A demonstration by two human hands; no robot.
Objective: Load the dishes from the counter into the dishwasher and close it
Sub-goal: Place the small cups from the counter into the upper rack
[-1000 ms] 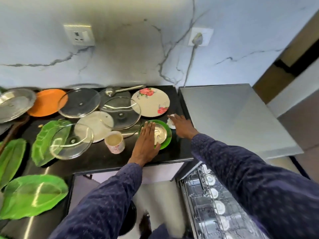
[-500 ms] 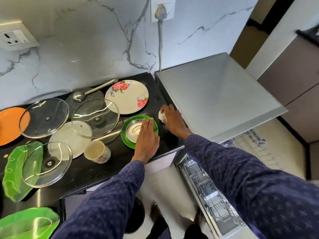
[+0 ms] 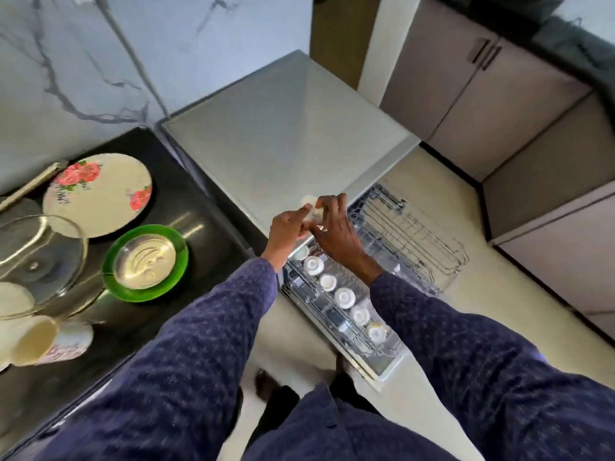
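Both hands, left [image 3: 289, 224] and right [image 3: 334, 224], pinch 1 small white cup [image 3: 312, 209] above the dishwasher rack [image 3: 412, 234], at 3 o'clock from the bench [image 3: 199, 207]. It looks light, stiff, breakable; gripping its rim seems safest.

A small white cup [image 3: 312, 211], blurred, sits at frame centre above the pulled-out dishwasher rack [image 3: 412, 234], whose near row holds a line of upturned white cups [image 3: 344, 297]. On the black counter [image 3: 186, 201] at left lie a floral plate [image 3: 98, 194], a steel bowl [image 3: 144, 261] on a green plate [image 3: 146, 294], a glass lid [image 3: 36, 264] and, at lower left, a tipped cream mug [image 3: 46, 341].
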